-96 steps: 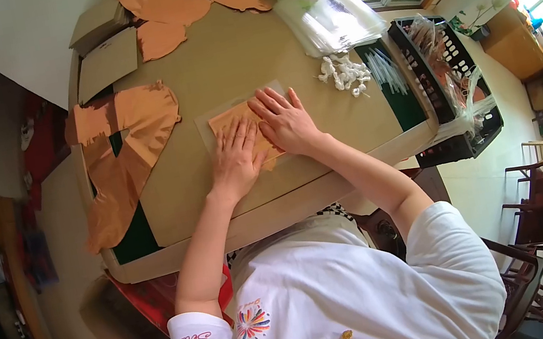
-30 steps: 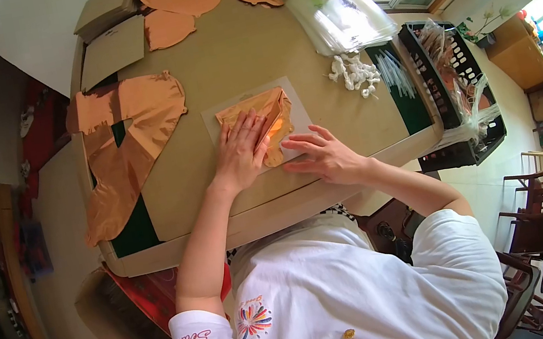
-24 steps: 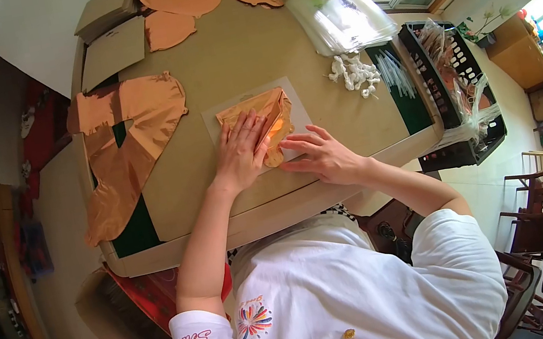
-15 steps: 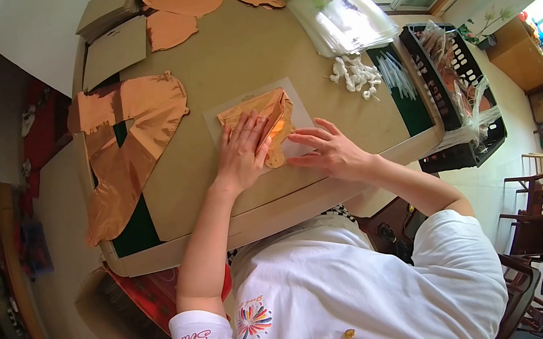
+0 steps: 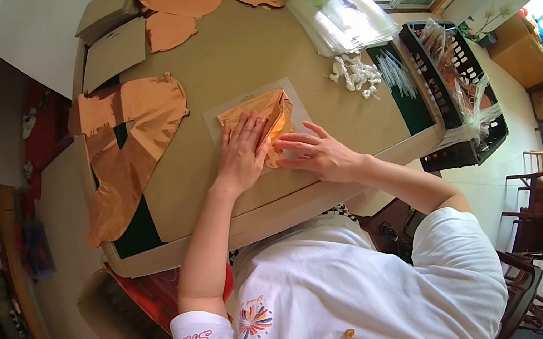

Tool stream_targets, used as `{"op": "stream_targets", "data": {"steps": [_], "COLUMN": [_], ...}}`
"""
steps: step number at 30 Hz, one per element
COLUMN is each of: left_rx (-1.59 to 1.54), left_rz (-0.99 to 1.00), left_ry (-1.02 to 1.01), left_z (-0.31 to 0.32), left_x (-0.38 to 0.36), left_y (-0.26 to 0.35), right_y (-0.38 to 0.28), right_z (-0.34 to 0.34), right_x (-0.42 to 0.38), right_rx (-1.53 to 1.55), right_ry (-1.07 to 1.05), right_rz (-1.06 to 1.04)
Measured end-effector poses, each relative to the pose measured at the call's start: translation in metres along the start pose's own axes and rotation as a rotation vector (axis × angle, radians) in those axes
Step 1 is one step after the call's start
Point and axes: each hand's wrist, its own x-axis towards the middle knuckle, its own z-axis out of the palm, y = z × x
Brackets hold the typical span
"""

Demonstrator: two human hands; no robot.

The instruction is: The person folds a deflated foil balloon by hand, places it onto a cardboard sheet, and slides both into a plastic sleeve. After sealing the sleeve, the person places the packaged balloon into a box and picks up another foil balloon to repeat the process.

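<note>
A folded copper-coloured foil balloon [image 5: 282, 106] lies on a pale flat sheet [image 5: 301, 102] near the table's front edge. Flat on top of its left part, my left hand [image 5: 239, 152] has its fingers stretched out and presses the foil down. My right hand [image 5: 321, 155] is at the foil's lower right, fingers apart, with the fingertips over or against its edge; exact contact I cannot make out. Another unfolded foil balloon [image 5: 152, 132] is spread at the table's left side.
More copper foil balloons [image 5: 183, 0] and stacks of grey cardboard [image 5: 114, 54] lie at the back left. Clear plastic bags [image 5: 351, 21], small white pieces [image 5: 355, 75] and thin clear sticks [image 5: 396, 75] lie on the right. A black crate [image 5: 433, 79] stands beyond the table's right edge.
My right hand has moved left, its fingers coming over the lower right part of the folded foil balloon. My left hand stays in place on the foil.
</note>
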Motion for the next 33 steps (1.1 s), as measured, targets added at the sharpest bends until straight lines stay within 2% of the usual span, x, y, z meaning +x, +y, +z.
{"op": "stream_targets", "data": {"steps": [6,9,12,33], "left_rx": [-0.014,-0.014,-0.011,0.002], "left_rz": [-0.01,-0.005,0.008,0.039], "left_ry": [0.006,0.009,0.015,-0.018], "left_z": [0.0,-0.001,0.0,-0.002], "left_x": [0.0,0.0,0.001,-0.001], "left_y": [0.001,0.002,0.001,-0.002], "right_y": [0.01,0.012,0.017,0.012], "right_z": [-0.009,-0.018,0.001,0.011], "right_x": [-0.007,-0.008,-0.007,0.007], "right_rx": [0.063,-0.018,-0.039,0.111], "right_ry": [0.075,-0.008,0.073,0.025], "right_rz": [0.077,0.068,-0.004,0.029]}}
